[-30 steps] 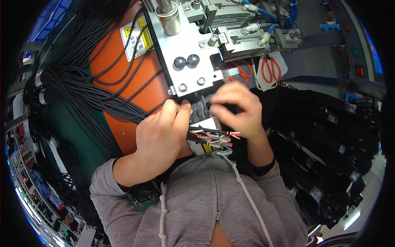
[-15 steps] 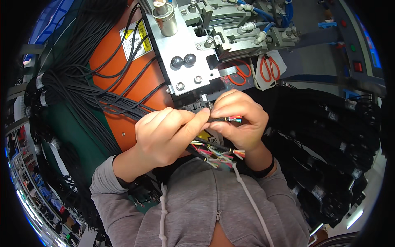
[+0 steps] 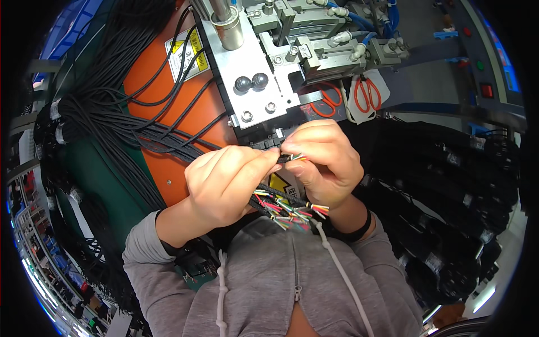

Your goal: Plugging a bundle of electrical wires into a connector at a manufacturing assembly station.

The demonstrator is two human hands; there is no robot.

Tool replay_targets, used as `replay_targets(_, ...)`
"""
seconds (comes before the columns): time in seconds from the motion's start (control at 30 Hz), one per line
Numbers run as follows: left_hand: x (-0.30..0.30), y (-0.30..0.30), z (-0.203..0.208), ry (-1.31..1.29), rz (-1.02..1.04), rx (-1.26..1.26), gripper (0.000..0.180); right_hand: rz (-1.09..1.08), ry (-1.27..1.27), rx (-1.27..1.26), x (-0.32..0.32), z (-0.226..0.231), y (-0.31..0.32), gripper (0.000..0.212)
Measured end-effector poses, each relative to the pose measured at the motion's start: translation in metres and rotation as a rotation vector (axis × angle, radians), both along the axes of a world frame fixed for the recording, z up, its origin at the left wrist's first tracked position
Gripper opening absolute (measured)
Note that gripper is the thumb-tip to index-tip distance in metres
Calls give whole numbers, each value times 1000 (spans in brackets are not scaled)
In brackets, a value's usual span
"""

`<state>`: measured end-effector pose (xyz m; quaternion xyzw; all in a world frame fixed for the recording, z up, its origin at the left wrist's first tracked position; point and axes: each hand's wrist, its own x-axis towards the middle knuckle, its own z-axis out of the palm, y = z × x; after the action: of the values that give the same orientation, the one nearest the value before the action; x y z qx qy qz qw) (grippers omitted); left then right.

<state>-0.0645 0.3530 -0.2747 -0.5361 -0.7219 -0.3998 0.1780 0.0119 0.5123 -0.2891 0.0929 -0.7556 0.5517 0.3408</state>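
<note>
My left hand (image 3: pixel 227 180) is closed, thumb and index finger pinching a thin black cable near the front of the machine fixture. My right hand (image 3: pixel 328 160) pinches at the same cable's end, where short coloured wires (image 3: pixel 299 158) fan out between its thumb and fingers. The fingertips of both hands nearly meet and hide part of the cable. Below them hangs a bunch of other black cable ends (image 3: pixel 289 209), stripped to red, white, green and yellow wires. Just beyond the fingertips sits a small metal connector-like piece (image 3: pixel 279 133) at the fixture's front.
A metal fixture plate (image 3: pixel 250 104) with two black knobs (image 3: pixel 251 83) stands ahead, pneumatic cylinders (image 3: pixel 331 53) on its right. Black cables (image 3: pixel 112 118) spread over an orange panel (image 3: pixel 168 129) at left. Two orange-handled scissors (image 3: pixel 368 94) lie behind my right hand; bundled black cables (image 3: pixel 443 191) fill the right.
The cable's wire ends, earlier sticking out past my right fingers, now show further left between both hands' fingertips. My right hand has shifted slightly left. The machine's upright shaft looks different at the top.
</note>
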Motion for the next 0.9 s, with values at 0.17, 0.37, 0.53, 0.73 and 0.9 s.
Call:
replay_targets(0.17,1,0,2,-84,-17,-118,27,28,-148,-237,2,-4,7,18)
replay_targets(0.37,4,-3,0,68,73,-215,31,-78,-246,212,7,8,16,18)
replay_targets(0.53,3,-5,-3,43,28,-241,39,-36,-377,-255,10,-7,9,18)
replay_targets(0.73,3,-4,-3,21,28,-253,39,-144,-242,253,5,4,14,15)
replay_targets(0.9,4,-8,-2,83,34,-285,44,174,-635,-256,12,7,30,12)
